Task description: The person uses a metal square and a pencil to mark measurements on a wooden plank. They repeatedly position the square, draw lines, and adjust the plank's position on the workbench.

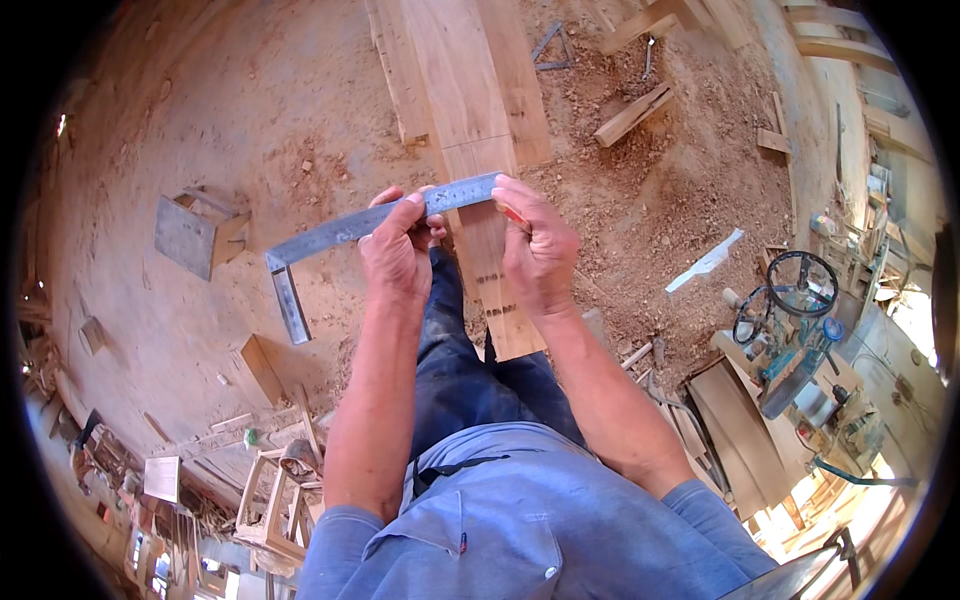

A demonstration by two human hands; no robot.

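Metal square (320, 240): its short arm (291, 305) juts out left of the left hand (397, 252), unsupported; I judge its weight could tip the long blade (460, 193) if the grip slackens.
Left hand: I see the thumb above and fingers curled beneath, grasping the blade near mid-length; a careless wrist turn could swing the far corner wide.
Board (485, 240): it lies below and between the 2 hands, running on beyond them; I cannot tell whether the steel touches it, so a slip might scrape the wood.
Right hand (537, 245): it pinches the blade's right end, with 1 red pencil (513, 217) in the same grip; shared fingers could, I think, let either slide.
Left room: dusty floor (290, 110) stretches from the square's corner to a grey panel (185, 237), giving me space for a turn.
Board edges: the left side passes close by the left fingers; the near end stops bodyward of both hands, over the trousers (455, 370).
Right room: floor opens from the right hand toward a white strip (705, 260); a wood block (635, 115) limits reaching farther out.
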